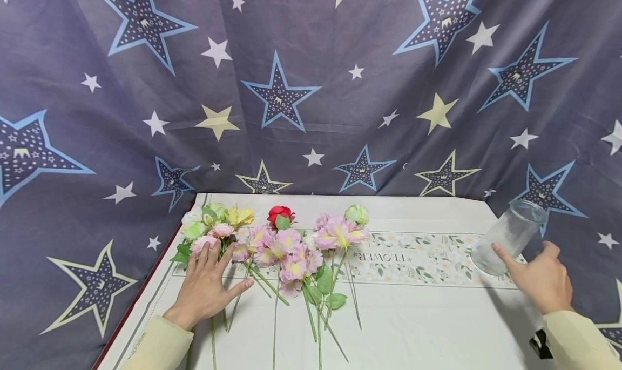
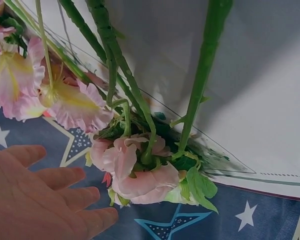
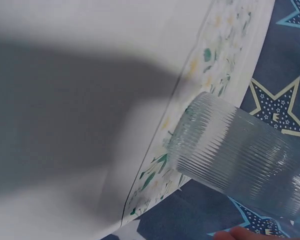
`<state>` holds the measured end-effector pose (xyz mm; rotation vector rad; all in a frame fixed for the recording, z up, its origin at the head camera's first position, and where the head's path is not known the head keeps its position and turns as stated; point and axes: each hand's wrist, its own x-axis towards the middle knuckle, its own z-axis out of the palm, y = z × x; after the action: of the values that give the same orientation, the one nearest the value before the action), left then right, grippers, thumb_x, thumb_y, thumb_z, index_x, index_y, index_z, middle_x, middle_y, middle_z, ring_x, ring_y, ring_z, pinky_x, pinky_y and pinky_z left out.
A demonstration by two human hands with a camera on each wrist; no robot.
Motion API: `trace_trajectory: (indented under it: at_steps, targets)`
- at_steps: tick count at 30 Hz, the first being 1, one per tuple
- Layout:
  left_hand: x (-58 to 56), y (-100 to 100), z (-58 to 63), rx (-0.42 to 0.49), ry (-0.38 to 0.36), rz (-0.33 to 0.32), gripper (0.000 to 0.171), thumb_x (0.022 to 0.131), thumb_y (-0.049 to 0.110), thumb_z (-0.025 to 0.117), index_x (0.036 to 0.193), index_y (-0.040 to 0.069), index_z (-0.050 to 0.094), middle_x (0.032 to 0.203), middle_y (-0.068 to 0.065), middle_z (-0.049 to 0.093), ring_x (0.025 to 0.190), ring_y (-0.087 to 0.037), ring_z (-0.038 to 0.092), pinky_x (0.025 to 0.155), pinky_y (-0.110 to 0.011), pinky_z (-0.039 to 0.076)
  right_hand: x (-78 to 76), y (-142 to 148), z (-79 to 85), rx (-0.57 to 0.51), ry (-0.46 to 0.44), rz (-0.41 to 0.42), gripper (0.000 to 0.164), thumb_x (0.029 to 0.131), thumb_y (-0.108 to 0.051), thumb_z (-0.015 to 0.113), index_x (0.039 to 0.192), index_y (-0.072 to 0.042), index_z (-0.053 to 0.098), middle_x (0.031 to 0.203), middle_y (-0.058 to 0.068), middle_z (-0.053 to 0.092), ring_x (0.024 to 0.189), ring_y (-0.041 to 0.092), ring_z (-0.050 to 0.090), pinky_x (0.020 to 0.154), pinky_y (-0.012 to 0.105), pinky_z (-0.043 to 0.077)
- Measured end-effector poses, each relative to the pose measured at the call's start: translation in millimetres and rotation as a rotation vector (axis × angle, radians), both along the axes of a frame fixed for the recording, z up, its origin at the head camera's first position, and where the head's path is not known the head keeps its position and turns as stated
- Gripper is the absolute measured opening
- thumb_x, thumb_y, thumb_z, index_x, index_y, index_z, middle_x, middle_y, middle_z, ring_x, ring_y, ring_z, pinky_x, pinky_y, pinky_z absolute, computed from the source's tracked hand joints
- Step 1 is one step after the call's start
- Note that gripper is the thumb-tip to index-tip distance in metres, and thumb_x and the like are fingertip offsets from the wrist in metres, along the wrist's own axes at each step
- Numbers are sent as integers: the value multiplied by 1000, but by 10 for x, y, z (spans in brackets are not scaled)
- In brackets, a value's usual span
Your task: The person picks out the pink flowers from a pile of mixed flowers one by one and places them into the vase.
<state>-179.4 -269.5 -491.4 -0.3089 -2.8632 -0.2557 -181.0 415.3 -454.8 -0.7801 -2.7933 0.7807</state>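
Observation:
My left hand (image 1: 206, 283) is spread over the left end of a row of artificial flowers, its fingertips overlapping a pink flower (image 1: 222, 230). In the left wrist view the extended fingers lie beside a pale pink bloom (image 2: 140, 170) and hold nothing. On the right, a clear ribbed glass vase (image 1: 510, 237) stands on the table's printed band. My right hand (image 1: 544, 281) reaches toward it, thumb overlapping the vase's side and fingers spread to its right. The right wrist view shows the ribbed vase (image 3: 235, 150), with fingertips (image 3: 250, 234) just below it.
Pink-and-yellow flowers (image 1: 291, 251), a red rose (image 1: 280, 216) and a green bloom (image 1: 357, 214) lie in the middle, stems toward me. A white table cover (image 1: 413, 327) carries a floral band. Behind hangs a star-patterned curtain (image 1: 320, 29). A small black object (image 1: 540, 344) shows by the right sleeve.

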Motion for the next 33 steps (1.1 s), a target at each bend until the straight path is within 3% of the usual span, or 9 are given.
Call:
trace_trajectory:
  at_steps: [8,12,25,33]
  targets:
    - [5,2,-10,-9,0,1,96,78,79,48,153,25,22,154,-24,21,141,-45,14,111,-61,4,-142,-16,-19,-76,84,-29,116,77,-73,56,149,4,6,138,38,35,119,59,35,90,65,33]
    - [4,-2,-18,-14,0,4,96,78,80,47,153,25,22,154,-24,21,141,-45,14,111,-61,5,-197,-47,-25,-76,111,-27,115,77,-71,58,150,2,7,142,35,33,123,58,33,94,65,31]
    - [15,4,8,-10,-1,5,97,78,79,48,153,23,23,154,-24,21,141,-46,14,112,-60,1,-259,-48,-41,-66,192,-42,103,81,-63,62,146,6,22,130,36,46,117,55,41,88,63,34]
    - [10,13,16,-9,-6,2,97,77,79,49,153,24,23,153,-25,23,141,-46,15,111,-61,4,-269,-66,-39,-62,197,-51,95,85,-58,60,145,7,23,128,36,45,116,56,41,88,63,35]
